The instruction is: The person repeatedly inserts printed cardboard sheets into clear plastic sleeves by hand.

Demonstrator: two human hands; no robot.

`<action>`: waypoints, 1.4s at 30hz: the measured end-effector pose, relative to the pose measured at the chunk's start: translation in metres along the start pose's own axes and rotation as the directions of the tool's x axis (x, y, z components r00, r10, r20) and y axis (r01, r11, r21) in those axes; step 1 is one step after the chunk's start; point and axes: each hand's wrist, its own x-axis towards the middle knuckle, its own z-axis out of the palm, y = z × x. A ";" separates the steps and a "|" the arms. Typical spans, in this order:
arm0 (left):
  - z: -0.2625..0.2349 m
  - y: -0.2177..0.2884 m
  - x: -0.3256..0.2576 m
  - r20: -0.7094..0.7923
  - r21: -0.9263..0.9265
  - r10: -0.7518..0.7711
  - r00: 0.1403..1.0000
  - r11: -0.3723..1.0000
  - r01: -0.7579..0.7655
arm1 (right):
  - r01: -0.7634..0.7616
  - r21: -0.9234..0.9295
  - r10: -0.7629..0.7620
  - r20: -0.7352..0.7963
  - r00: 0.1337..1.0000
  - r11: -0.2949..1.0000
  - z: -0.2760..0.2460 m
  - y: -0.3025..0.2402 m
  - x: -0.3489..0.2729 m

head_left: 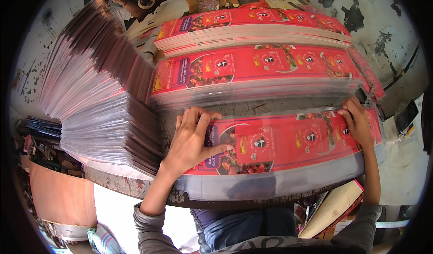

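A grey fabric shirt [315,246] is seen at six o'clock. The fingers of the left hand [189,139] are spread wide at nine o'clock on a long, glossy, red-printed plastic sheet [288,141] with a clear border, laid flat on a worn dark table [261,106]; its two o'clock edge is met by the curled fingers of the right hand [357,122], whose grip cannot be told. Alignment seems in hand, with even pressure probably needed next.
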 end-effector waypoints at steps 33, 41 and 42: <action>-0.016 -0.003 0.005 -0.343 0.038 0.034 0.939 0.999 -0.022 | 0.049 -0.051 -0.055 -0.128 0.990 0.997 -0.008 0.003 0.003; -0.066 0.002 0.050 -0.535 0.578 0.134 0.834 0.778 0.246 | 0.209 -0.145 -0.250 -0.376 0.892 0.967 -0.012 0.014 0.100; -0.061 0.001 0.058 -0.593 0.588 0.166 0.788 0.757 0.283 | 0.181 -0.159 -0.225 -0.332 0.916 0.970 -0.011 0.022 0.116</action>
